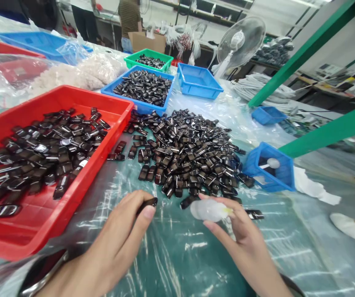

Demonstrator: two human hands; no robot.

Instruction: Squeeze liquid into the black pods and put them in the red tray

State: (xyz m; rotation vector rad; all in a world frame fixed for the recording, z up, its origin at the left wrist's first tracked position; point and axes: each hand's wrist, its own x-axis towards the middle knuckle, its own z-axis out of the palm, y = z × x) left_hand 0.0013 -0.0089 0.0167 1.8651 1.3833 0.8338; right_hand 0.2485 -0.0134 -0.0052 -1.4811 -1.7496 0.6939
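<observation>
My left hand (128, 231) is closed around a small black plastic part (146, 203), pinched between thumb and fingers. In my right hand (239, 231) is a translucent white bottle (210, 210), gripped with thumb and fingers and pointing left. Just beyond both hands lies a large pile of glossy black parts (192, 152) on the plastic-covered green table. One black part (254, 214) lies apart, to the right of my right hand. At the left, a red tray (103, 159) holds many similar black parts.
Behind the pile stand a blue bin (157, 109) and a green bin (128, 65), both with black parts. A small blue box (268, 182) sits right, near green posts (304, 53) and a fan (237, 41). People stand in the background.
</observation>
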